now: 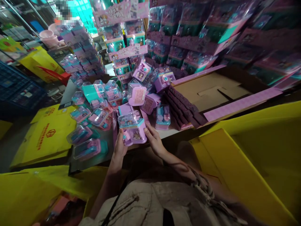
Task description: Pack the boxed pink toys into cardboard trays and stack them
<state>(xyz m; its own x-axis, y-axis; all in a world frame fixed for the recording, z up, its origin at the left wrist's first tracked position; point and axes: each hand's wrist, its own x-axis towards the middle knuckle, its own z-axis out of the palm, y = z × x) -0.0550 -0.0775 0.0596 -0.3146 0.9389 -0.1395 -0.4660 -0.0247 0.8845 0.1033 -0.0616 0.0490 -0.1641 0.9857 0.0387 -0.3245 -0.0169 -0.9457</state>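
Between my two hands is a purple toy machine [134, 133] with a clear domed top and a small window in its front. My left hand [120, 146] is closed on its left side, and my right hand [154, 139] grips its right edge. Just beyond it lies a heap of similar toys, among them a pink and purple toy [137, 94] and another purple one [141, 70]. Right of my hands a clear-topped toy [163, 116] stands on the table. Several teal and pink toys [100, 118] lie in a pile to the left.
An open display carton [218, 86] with a pink rim lies to the right, brown corrugated strips [182, 108] beside it. Stacked boxes of toys [188, 34] rise behind. Yellow bins [235, 169] flank me on both sides. A person stands at the back left, partly behind stacked toys [81, 47].
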